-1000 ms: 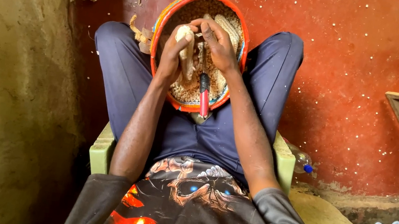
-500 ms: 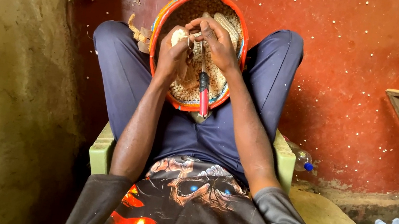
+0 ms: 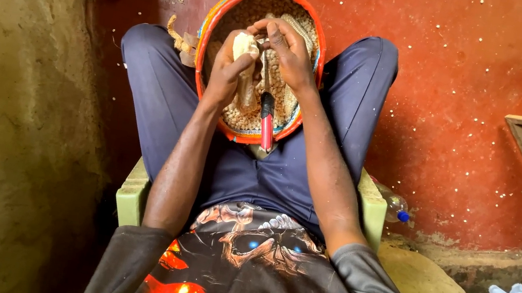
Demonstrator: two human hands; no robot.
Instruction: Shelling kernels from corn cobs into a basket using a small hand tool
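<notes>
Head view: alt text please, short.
Seen from above, a seated person's left hand holds a pale maize cob over an orange-rimmed basin of kernels on their lap while the right hand works at it. A red-handled tool lies in the basin; floor is red.

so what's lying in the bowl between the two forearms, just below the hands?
In the head view, a red-handled tool lies on the kernels in the orange-rimmed bowl, between the forearms, below the left hand and right hand.

Orange-rimmed basin (image 3: 216,15) at 12 o'clock holds tan kernels (image 3: 245,112); pale cob (image 3: 244,45). Red-and-black tool handle (image 3: 267,123). Navy trousers (image 3: 155,101), black shirt (image 3: 241,263) with orange flames. Pale green seat (image 3: 128,198) at 8 o'clock. Red floor (image 3: 481,98), white-speckled.
</notes>
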